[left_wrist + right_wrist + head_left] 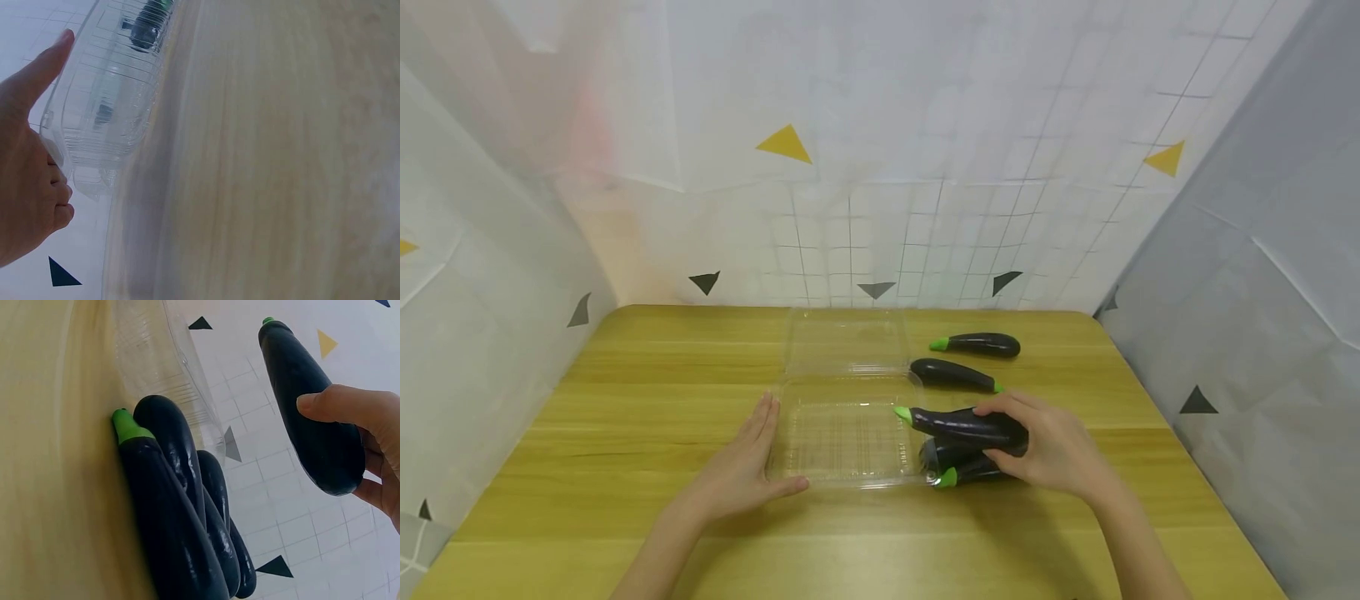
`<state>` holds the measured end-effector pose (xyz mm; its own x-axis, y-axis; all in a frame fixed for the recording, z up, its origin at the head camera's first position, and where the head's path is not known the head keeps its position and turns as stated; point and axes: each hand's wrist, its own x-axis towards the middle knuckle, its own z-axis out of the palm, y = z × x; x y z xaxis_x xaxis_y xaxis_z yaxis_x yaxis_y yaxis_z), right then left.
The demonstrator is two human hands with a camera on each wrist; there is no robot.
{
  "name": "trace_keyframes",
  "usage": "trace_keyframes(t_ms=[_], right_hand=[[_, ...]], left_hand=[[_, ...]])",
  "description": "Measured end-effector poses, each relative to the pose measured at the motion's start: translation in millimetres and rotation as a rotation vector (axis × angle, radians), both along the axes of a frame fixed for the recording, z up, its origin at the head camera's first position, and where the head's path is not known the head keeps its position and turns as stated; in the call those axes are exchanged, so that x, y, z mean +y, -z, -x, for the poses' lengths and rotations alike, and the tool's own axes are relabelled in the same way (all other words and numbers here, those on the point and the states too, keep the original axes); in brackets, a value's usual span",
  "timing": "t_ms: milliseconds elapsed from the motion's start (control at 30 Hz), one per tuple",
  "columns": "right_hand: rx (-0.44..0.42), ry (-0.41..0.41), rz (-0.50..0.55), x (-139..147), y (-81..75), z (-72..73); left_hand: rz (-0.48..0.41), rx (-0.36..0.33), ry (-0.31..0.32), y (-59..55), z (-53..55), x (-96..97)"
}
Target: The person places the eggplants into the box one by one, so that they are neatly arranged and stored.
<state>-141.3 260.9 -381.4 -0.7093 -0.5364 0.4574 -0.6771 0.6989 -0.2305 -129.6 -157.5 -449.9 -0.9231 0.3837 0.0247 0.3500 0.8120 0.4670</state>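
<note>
Our right hand [1054, 443] pinches an eggplant [961, 427] near its thick end, above other eggplants [165, 519] beside the clear container [848, 429]; our left hand [741, 468], fingers extended, touches the container's side; gripped off-centre, our eggplant could tip and slip

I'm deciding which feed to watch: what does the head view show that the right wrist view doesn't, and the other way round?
Only the head view shows the left hand, at the left side of the clear container. Only the right wrist view shows the gap between the held eggplant and the lying eggplants. Both show the right hand gripping that eggplant, the container and the wooden table.
</note>
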Motion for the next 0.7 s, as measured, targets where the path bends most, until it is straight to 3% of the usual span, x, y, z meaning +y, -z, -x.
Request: trace_keyframes(t_ms=[267,700], right_hand=[[-0.002,-0.031,-0.025,-10,-6.5,10.6],[0.014,-0.060,-0.021,-17,-8.7,14.9]], left_hand=[[-0.005,-0.013,-0.001,1.6,0.3,-0.7],[-0.020,-0.002,0.010,-1.3,-1.0,0.6]])
